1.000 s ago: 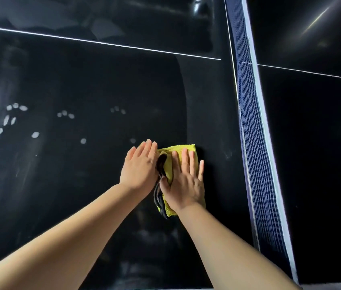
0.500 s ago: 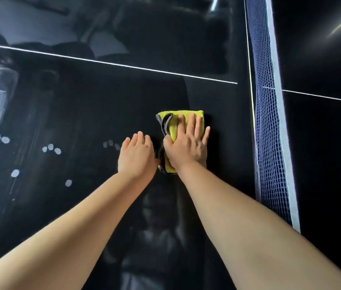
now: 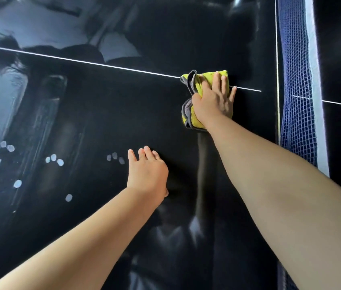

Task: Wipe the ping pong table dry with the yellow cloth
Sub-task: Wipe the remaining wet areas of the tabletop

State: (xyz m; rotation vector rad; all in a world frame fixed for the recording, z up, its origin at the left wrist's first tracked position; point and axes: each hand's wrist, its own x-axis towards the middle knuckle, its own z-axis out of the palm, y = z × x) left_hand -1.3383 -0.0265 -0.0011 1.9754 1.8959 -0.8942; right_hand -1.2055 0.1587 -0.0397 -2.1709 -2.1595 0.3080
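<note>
I see the ping pong table (image 3: 102, 114) filling the frame, dark and glossy, with the net (image 3: 295, 101) running down the right edge. My right hand (image 3: 213, 103), upper right of centre, lies flat with straight, spread fingers, pressing the yellow cloth (image 3: 198, 81) onto the table where the white line (image 3: 81, 61) crosses. My left hand (image 3: 146, 174), lower centre, rests open on the surface and holds nothing. I judge I am mid-stroke beside the net. Pale water drops (image 3: 53, 159) sit at the left, so next I should sweep the cloth leftward over them with even pressure.
</note>
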